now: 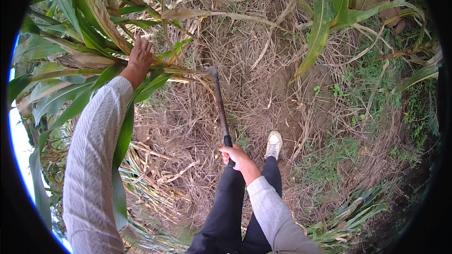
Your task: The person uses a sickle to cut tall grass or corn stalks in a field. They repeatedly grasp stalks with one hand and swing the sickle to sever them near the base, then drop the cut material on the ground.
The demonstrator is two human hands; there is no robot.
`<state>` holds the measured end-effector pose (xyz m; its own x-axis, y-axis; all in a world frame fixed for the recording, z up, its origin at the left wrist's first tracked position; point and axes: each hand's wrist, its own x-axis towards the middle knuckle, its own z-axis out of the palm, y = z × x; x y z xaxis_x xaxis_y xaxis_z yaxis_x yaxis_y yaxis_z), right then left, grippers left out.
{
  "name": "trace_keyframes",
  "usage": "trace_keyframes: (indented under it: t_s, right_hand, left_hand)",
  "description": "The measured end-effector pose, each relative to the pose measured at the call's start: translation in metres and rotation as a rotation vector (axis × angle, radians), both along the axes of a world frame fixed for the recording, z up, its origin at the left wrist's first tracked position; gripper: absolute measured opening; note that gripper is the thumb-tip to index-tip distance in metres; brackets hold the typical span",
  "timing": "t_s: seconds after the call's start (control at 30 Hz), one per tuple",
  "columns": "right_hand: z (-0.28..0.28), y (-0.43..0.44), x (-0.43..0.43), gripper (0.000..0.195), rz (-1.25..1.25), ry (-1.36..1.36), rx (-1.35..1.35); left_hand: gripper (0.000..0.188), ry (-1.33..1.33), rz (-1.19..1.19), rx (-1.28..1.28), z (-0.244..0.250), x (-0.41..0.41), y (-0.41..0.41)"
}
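My left hand is closed around a bunch of maize stalks at the upper left, its fingers partly hidden among the leaves. The stalks lean left, and a husked maize ear sits just left of that wrist. My right hand grips the black handle end of a long-handled sickle, low in front of my legs. The tool's hooked metal head meets the lower part of the stalks; whether the edge has entered them cannot be told.
More standing maize hangs in from the upper right. Cut stalks lie in a heap at the lower left and another pile at the lower right. Dry straw covers the soil around my shoe; green weeds grow to the right.
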<state>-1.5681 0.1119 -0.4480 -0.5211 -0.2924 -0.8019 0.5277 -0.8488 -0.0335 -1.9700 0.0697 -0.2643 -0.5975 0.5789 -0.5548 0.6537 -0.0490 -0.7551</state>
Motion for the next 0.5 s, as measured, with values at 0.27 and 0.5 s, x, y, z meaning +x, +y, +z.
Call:
trace_keyframes:
  t_s: [0.27,0.5]
  right_hand:
    - [-0.046,0.003,-0.082,0.017,-0.033,-0.14,-0.104]
    - [-0.018,0.013,0.004,0.012,-0.213,-0.157,-0.065]
  left_hand:
    - [0.014,-0.171,-0.011,0.062,-0.06,-0.018,-0.095]
    - [0.012,-0.308,0.236,0.185,-0.071,-0.008,-0.165]
